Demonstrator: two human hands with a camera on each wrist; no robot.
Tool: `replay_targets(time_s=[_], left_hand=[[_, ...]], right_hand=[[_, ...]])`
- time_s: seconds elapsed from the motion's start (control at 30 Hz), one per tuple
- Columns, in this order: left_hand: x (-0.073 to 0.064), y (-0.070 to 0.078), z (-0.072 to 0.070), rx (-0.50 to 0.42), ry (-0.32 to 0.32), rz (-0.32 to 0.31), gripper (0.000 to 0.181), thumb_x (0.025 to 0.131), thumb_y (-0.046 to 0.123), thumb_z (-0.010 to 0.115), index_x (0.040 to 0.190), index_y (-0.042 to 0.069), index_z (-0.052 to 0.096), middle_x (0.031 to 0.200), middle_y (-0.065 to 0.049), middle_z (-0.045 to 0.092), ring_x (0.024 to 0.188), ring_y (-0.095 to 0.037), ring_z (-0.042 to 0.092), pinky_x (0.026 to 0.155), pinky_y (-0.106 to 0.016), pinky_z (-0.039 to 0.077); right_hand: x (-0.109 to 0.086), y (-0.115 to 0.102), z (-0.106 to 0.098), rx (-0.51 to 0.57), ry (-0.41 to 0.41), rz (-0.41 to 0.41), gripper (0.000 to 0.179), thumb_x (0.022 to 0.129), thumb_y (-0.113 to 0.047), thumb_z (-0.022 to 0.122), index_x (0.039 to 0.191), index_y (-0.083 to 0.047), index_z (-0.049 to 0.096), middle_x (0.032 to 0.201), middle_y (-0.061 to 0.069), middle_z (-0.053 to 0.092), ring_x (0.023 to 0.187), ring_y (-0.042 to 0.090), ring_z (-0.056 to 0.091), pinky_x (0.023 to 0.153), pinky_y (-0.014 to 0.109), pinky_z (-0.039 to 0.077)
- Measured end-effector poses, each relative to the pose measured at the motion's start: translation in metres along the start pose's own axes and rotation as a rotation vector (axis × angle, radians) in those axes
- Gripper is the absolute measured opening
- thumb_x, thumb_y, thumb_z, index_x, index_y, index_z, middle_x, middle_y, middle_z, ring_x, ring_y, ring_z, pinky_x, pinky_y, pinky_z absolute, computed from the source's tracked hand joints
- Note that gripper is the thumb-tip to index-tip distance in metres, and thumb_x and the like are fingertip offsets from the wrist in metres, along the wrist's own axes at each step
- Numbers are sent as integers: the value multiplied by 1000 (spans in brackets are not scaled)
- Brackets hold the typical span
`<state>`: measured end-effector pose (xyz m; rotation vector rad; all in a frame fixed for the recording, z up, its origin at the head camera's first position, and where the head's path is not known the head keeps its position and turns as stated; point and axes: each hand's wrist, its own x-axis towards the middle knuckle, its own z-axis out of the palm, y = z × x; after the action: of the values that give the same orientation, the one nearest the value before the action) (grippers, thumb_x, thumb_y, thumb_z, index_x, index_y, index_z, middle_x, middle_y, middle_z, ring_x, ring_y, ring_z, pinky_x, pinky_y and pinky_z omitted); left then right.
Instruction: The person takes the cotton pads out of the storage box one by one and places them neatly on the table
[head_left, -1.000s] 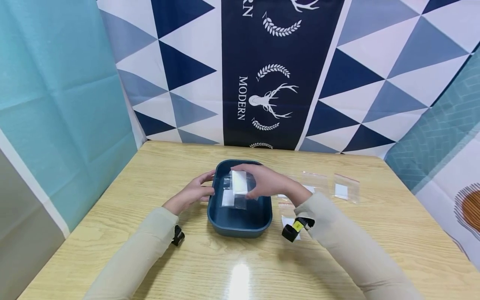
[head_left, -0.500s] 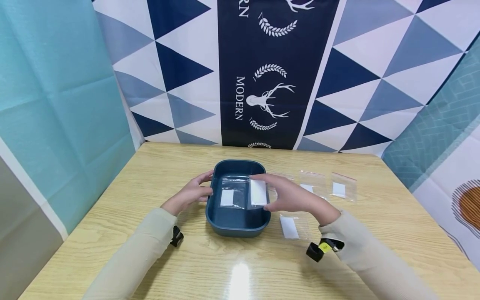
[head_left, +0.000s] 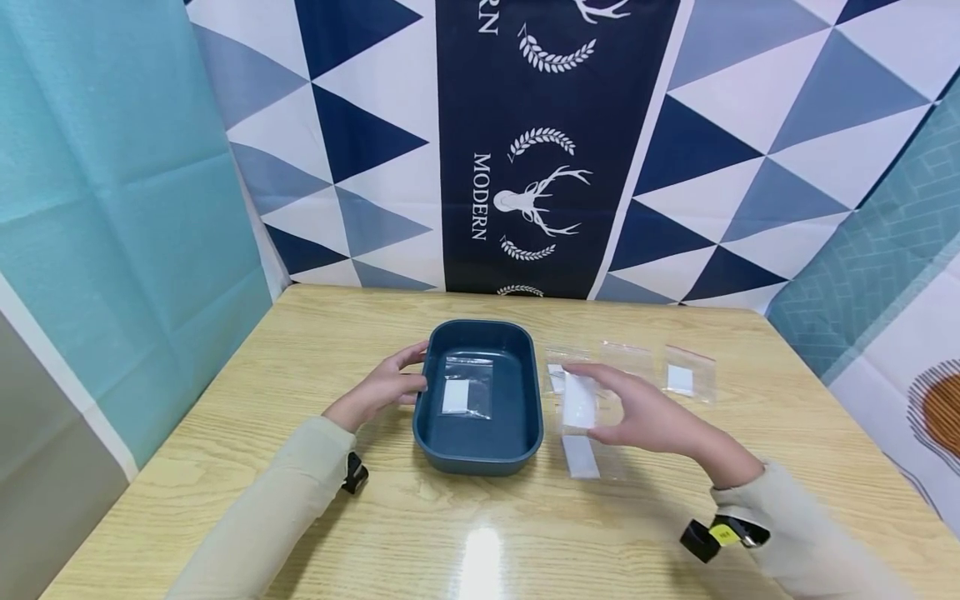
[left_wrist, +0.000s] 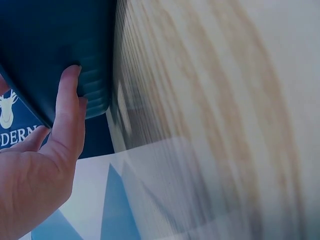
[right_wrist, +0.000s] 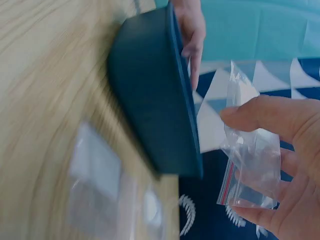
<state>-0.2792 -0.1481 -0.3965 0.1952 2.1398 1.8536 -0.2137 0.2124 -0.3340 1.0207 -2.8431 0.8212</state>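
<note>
My right hand (head_left: 652,410) pinches a small clear zip-lock bag (head_left: 580,402) with a white piece inside, right of the dark blue box. Thumb and fingers grip its edges, and the bag's red seal strip shows in the right wrist view. The left hand (left_wrist: 52,150) rests its extended fingers against the outer side of the box (left_wrist: 35,45). Inside the box (head_left: 513,429), another zip-lock bag (head_left: 467,393) with a white piece lies flat on the bottom.
On the wooden table (head_left: 375,533), right of the box, lie several more zip-lock bags: a far-right one (head_left: 690,377), one (head_left: 581,457) below the held bag, and others partly behind the right hand. A patterned cloth (head_left: 360,167) hangs behind the table.
The right hand has moved out of the box to the right, carrying the zip-lock bag over the table. One bag stays in the box. The left hand has kept its place.
</note>
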Motion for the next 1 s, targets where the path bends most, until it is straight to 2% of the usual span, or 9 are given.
replay_targets(time_s=[0.3, 0.43, 0.53, 0.67, 0.83, 1.0], left_hand=[[1, 0, -1, -6, -13, 6, 72, 83, -3, 51, 148, 15, 25, 144, -13, 30, 117, -34, 47, 87, -44, 49], [1, 0, -1, -10, -17, 12, 72, 83, -3, 51, 148, 14, 25, 144, -14, 29, 117, -35, 47, 86, -44, 49], [0, -1, -1, -4, -19, 15, 73, 83, -3, 51, 148, 14, 24, 144, -14, 29, 117, -35, 47, 86, -44, 49], [0, -1, -2, -6, -14, 10, 73, 82, -3, 51, 148, 14, 24, 144, -14, 30, 116, -34, 48, 86, -44, 49], [1, 0, -2, -2, -4, 4, 73, 82, -2, 52, 148, 15, 26, 144, -12, 31, 115, -33, 49, 86, -43, 50], [1, -1, -2, -5, -15, 14, 73, 83, -2, 52, 148, 15, 25, 144, -13, 31, 115, -34, 49, 86, -43, 49]], right_hand=[[-33, 36, -5, -38, 10, 64, 75, 71, -8, 79, 137, -6, 44, 135, 19, 46, 122, 40, 41, 94, 56, 39], [-45, 56, -6, -64, 30, 76, 75, 70, -9, 79, 136, -6, 44, 134, 18, 47, 121, 39, 42, 93, 54, 39], [-53, 70, -7, -83, 52, 58, 75, 69, -9, 80, 136, -7, 45, 133, 15, 49, 120, 35, 43, 97, 34, 39], [-61, 81, -9, -113, 74, 23, 75, 68, -10, 81, 135, -8, 47, 130, 13, 52, 116, 33, 45, 90, 11, 33], [-65, 87, -13, -153, 70, 13, 77, 67, -13, 83, 135, -11, 47, 129, 10, 52, 115, 32, 47, 89, 14, 37], [-67, 91, -14, -111, -36, 20, 83, 66, -15, 83, 139, -16, 43, 136, 10, 46, 122, 24, 41, 93, 11, 31]])
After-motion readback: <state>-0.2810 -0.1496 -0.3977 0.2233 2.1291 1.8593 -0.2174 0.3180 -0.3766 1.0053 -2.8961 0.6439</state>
